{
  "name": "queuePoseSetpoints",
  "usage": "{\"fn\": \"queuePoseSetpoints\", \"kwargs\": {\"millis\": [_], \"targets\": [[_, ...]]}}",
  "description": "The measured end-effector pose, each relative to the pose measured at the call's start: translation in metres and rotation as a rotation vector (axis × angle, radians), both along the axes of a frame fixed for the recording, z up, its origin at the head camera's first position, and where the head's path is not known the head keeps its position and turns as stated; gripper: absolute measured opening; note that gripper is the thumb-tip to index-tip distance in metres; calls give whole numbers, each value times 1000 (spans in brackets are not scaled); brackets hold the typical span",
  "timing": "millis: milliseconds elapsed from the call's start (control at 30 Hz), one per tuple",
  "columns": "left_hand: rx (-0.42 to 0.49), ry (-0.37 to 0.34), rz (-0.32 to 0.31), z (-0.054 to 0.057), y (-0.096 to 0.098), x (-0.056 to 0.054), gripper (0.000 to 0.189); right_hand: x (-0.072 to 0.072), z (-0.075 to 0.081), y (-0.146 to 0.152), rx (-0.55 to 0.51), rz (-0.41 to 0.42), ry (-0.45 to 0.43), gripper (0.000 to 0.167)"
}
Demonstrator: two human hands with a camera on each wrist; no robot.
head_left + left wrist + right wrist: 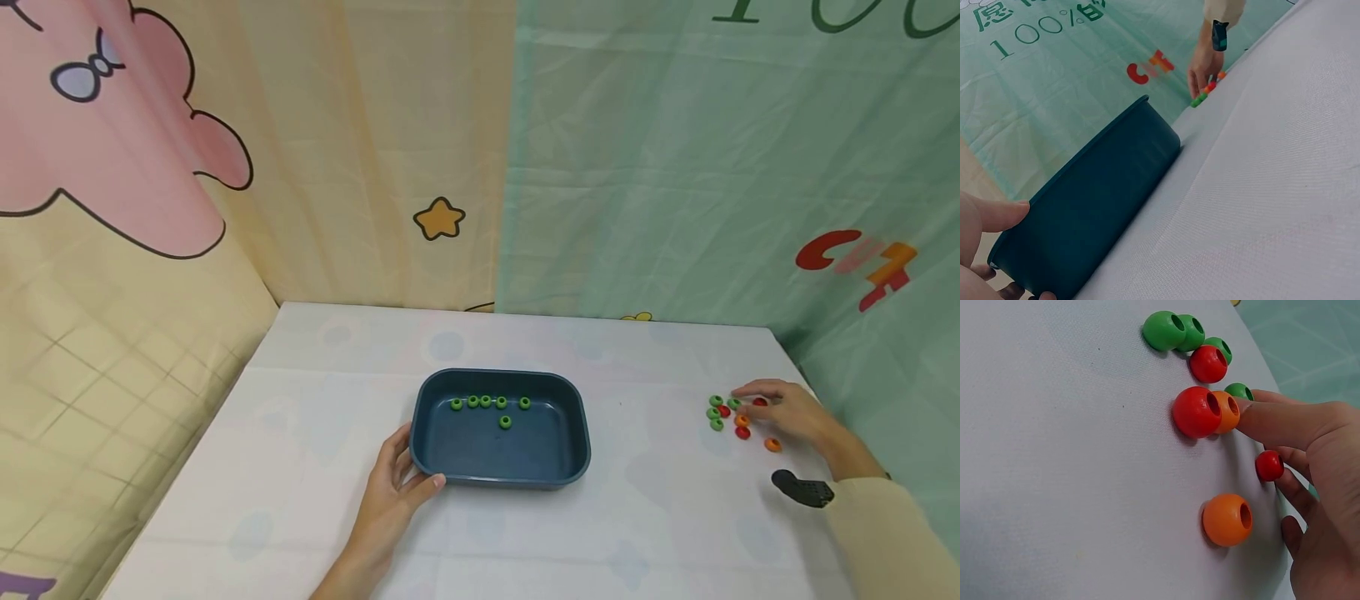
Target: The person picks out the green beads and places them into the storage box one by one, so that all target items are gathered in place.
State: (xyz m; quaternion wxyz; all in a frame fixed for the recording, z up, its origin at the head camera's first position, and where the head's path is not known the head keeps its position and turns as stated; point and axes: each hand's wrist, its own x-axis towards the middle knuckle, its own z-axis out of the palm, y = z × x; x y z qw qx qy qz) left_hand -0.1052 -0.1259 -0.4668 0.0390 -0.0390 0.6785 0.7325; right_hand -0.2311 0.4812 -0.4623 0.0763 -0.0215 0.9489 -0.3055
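The tray (502, 460) is plain dark blue, the beads (1192, 414) are green, red or orange, the tablecloth (675, 533) is white with faint bluish spots, and the backdrop (322, 167) pale yellow and mint green.

Near the right edge of the surface (660, 533), a plain cream sleeve (892, 533) is covering the right arm; a rounded black wrist fitting (802, 489) is projecting at its end. The left hand (397, 487) is appearing bare.
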Motion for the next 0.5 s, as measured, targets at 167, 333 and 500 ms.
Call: {"fn": "queuePoseSetpoints", "kwargs": {"millis": [167,333,500], "targets": [[3,-1,-2,0,-1,0,89,0,-3,-1,17,12,18,42],[2,-5,-3,0,-1,0,89,0,-3,-2,12,-9,16,44],[4,-7,-4,-1,0,0,90,0,1,-2,26,-41,3,50]]}}
